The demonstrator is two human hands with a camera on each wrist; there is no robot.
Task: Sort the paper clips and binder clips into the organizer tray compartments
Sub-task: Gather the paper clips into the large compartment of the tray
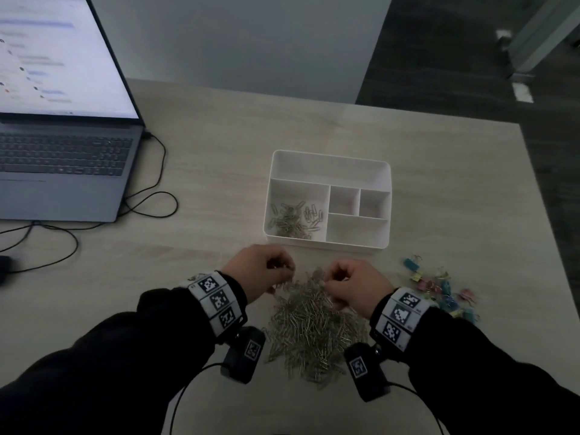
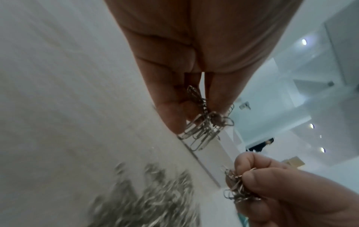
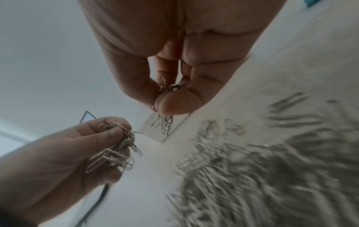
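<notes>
A big pile of silver paper clips [image 1: 310, 324] lies on the table between my wrists. My left hand [image 1: 263, 271] hovers over its far left edge and pinches a bunch of paper clips [image 2: 205, 122]. My right hand [image 1: 348, 287] is just to the right of it, its fingers curled round another bunch of paper clips [image 3: 167, 92]. The white organizer tray [image 1: 329, 166] stands beyond both hands; its left compartment holds several paper clips [image 1: 295, 219], the other compartments look empty. Coloured binder clips [image 1: 442, 287] lie in a heap to the right of my right hand.
An open laptop [image 1: 62, 136] stands at the far left with a black cable [image 1: 157, 196] looping over the table beside it. The table's right edge [image 1: 546, 215] runs close past the binder clips. Dark floor lies beyond.
</notes>
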